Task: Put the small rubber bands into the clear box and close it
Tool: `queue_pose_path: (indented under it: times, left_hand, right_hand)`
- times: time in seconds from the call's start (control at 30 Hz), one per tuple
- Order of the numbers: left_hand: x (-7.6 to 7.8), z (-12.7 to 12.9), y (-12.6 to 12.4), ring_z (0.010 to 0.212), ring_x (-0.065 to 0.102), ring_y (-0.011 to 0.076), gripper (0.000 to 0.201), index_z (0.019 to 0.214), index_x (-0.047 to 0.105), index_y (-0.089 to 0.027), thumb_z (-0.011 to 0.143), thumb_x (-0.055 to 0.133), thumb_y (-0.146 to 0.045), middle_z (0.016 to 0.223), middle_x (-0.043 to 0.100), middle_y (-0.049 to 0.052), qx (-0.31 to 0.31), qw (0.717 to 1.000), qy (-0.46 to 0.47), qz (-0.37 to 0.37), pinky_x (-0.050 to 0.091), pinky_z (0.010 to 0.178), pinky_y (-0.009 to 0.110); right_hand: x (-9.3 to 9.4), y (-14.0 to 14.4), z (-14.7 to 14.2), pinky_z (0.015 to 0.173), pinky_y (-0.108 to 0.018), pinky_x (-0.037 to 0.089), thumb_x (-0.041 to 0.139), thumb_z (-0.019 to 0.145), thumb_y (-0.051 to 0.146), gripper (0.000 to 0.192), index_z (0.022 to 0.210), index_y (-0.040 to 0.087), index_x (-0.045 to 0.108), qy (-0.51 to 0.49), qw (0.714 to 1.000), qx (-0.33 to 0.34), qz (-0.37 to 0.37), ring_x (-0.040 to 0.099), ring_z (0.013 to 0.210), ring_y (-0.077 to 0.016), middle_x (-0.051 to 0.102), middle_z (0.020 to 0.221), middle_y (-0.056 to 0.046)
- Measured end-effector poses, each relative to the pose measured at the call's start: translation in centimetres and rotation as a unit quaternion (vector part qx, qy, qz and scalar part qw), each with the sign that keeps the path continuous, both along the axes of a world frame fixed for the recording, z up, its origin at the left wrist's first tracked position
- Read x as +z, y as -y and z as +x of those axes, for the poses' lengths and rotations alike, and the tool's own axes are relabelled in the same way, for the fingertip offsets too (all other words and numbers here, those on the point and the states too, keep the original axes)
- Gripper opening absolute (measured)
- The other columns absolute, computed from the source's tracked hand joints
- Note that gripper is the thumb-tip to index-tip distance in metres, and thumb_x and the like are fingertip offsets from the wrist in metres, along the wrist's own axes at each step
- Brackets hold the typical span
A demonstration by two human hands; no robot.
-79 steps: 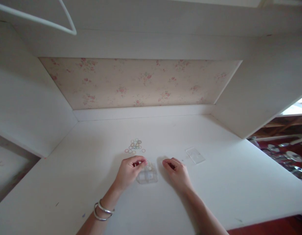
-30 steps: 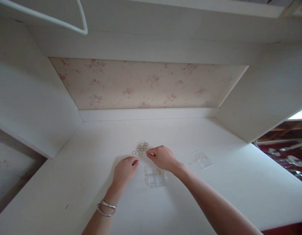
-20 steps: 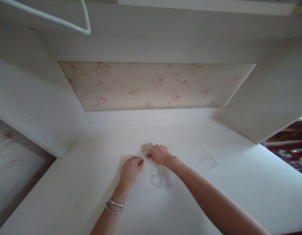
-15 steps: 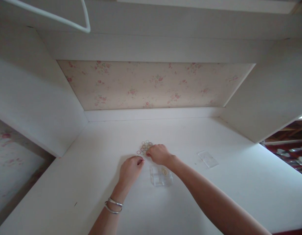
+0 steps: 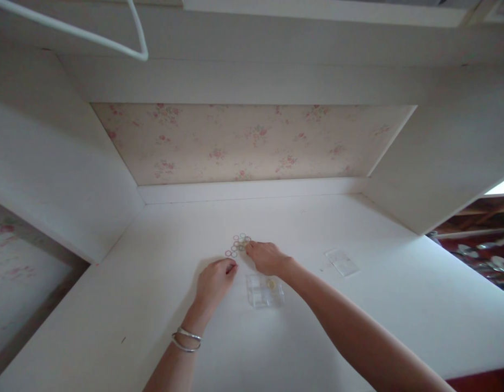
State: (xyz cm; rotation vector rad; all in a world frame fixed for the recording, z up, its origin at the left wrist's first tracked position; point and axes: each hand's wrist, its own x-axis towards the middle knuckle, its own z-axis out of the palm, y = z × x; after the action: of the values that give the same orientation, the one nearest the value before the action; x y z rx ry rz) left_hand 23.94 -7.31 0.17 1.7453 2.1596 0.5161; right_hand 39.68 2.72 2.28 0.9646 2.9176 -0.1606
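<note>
Several small coloured rings (image 5: 236, 244) lie in a loose cluster on the white tabletop (image 5: 186, 228). My right hand (image 5: 268, 257) reaches to the right edge of the cluster, its fingers pinched together and touching down among the rings; what they hold, if anything, is hidden. Just below and left of the rings, my left hand (image 5: 214, 280) rests on the table with thumb and fingers curled together, and I cannot make out anything in it. Under my right wrist stands a clear divided plastic box (image 5: 257, 294), with a few yellowish rings (image 5: 271, 284) in one compartment.
A clear flat lid (image 5: 342, 263) lies to the right on the table. White panels (image 5: 439, 141) rise at both sides, and a floral-patterned back wall (image 5: 252, 144) stands behind. A small dark mark (image 5: 123, 340) shows at front left. A white bent rod (image 5: 92, 37) hangs at upper left.
The view has shifted slightly. My right fingers have lifted and opened out a little at the cluster's right edge; my left hand stays nearly where it was.
</note>
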Motion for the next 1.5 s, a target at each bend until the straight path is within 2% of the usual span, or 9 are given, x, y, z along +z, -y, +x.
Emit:
queue_pose_path:
  times: [0.17, 0.3, 0.47, 0.63, 1.03, 1.17, 1.3, 1.43, 1.5]
  left_hand:
    - [-0.2, -0.1, 0.1, 0.076, 0.062, 0.0130, 0.018, 0.090, 0.066, -0.030, 0.087, 0.049, -0.035, 0.085, 0.070, -0.003, -0.010, 1.000, -0.006, 0.008, 0.031, 0.059, 0.022]
    - [-0.1, 0.0, 0.2, 0.074, 0.061, 0.0133, 0.020, 0.088, 0.066, -0.030, 0.088, 0.047, -0.037, 0.082, 0.070, -0.003, -0.009, 1.000, -0.018, 0.010, 0.029, 0.057, 0.022]
    - [0.1, 0.0, 0.2, 0.073, 0.060, 0.0133, 0.020, 0.087, 0.065, -0.030, 0.088, 0.047, -0.039, 0.083, 0.070, -0.003, -0.008, 1.000, -0.029, 0.000, 0.027, 0.056, 0.023]
    - [0.1, 0.0, 0.3, 0.075, 0.060, 0.0128, 0.021, 0.089, 0.065, -0.029, 0.088, 0.047, -0.039, 0.087, 0.070, -0.002, -0.012, 1.000, -0.028, 0.001, 0.030, 0.060, 0.022]
    - [0.1, -0.1, 0.3, 0.077, 0.062, 0.0139, 0.020, 0.089, 0.065, -0.031, 0.087, 0.047, -0.038, 0.087, 0.070, -0.003, -0.009, 0.999, -0.038, 0.006, 0.034, 0.060, 0.022]
    - [0.3, 0.1, 0.4, 0.076, 0.061, 0.0132, 0.020, 0.090, 0.066, -0.030, 0.087, 0.047, -0.037, 0.086, 0.070, -0.003, -0.001, 1.000, -0.029, -0.001, 0.034, 0.060, 0.022]
    - [0.3, 0.0, 0.3, 0.074, 0.060, 0.0125, 0.020, 0.089, 0.066, -0.028, 0.087, 0.047, -0.034, 0.086, 0.069, -0.002, -0.006, 1.000, -0.012, 0.019, 0.035, 0.062, 0.022]
    - [0.0, -0.3, 0.1, 0.077, 0.059, 0.0123, 0.019, 0.091, 0.065, -0.024, 0.088, 0.047, -0.030, 0.092, 0.067, 0.001, -0.001, 0.997, 0.007, 0.078, 0.040, 0.069, 0.022]
    - [-0.2, -0.4, 0.0, 0.079, 0.059, 0.0120, 0.020, 0.091, 0.065, -0.022, 0.088, 0.046, -0.029, 0.095, 0.066, 0.001, -0.004, 0.994, 0.017, 0.112, 0.042, 0.073, 0.022]
  right_hand:
    - [1.1, 0.7, 2.7, 0.068, -0.026, 0.039, 0.033, 0.090, 0.012, 0.023, 0.105, 0.016, 0.050, -0.034, 0.999, -0.038, 0.000, 0.059, 0.086, -0.0179, 0.059, 0.102, -0.009]
    - [1.5, 2.2, 5.3, 0.065, -0.025, 0.034, 0.029, 0.095, 0.019, 0.021, 0.100, 0.018, 0.050, -0.101, 0.991, -0.073, -0.041, 0.057, 0.080, -0.0145, 0.058, 0.098, -0.006]
    - [1.3, 5.1, 7.4, 0.065, -0.024, 0.032, 0.032, 0.093, 0.017, 0.019, 0.094, 0.018, 0.051, -0.124, 0.988, -0.037, -0.080, 0.054, 0.076, -0.0125, 0.057, 0.091, -0.003]
    - [1.3, 6.4, 7.9, 0.065, -0.024, 0.032, 0.034, 0.092, 0.016, 0.020, 0.091, 0.018, 0.054, -0.108, 0.991, -0.032, -0.069, 0.053, 0.075, -0.0132, 0.057, 0.088, -0.004]
    - [1.5, 6.3, 8.2, 0.064, -0.024, 0.032, 0.036, 0.093, 0.023, 0.025, 0.084, 0.020, 0.059, -0.080, 0.995, -0.039, -0.045, 0.055, 0.073, -0.0127, 0.059, 0.083, -0.001]
    - [2.2, 6.5, 8.4, 0.064, -0.024, 0.034, 0.033, 0.094, 0.026, 0.028, 0.085, 0.021, 0.059, -0.137, 0.986, -0.069, -0.066, 0.055, 0.073, -0.0131, 0.059, 0.083, -0.002]
    - [1.1, 6.1, 9.3, 0.065, -0.025, 0.037, 0.032, 0.094, 0.035, 0.031, 0.088, 0.020, 0.059, -0.288, 0.941, -0.151, -0.097, 0.053, 0.069, -0.0137, 0.059, 0.082, -0.004]
    - [-2.6, 5.4, 10.4, 0.052, -0.024, 0.033, 0.041, 0.087, 0.048, 0.036, 0.087, 0.018, 0.061, -0.413, 0.837, -0.334, -0.130, 0.045, 0.056, -0.0135, 0.051, 0.062, 0.001]
    - [-4.3, 5.2, 10.8, 0.050, -0.023, 0.031, 0.043, 0.085, 0.051, 0.039, 0.089, 0.018, 0.062, -0.434, 0.804, -0.383, -0.135, 0.042, 0.053, -0.0129, 0.047, 0.058, 0.002]
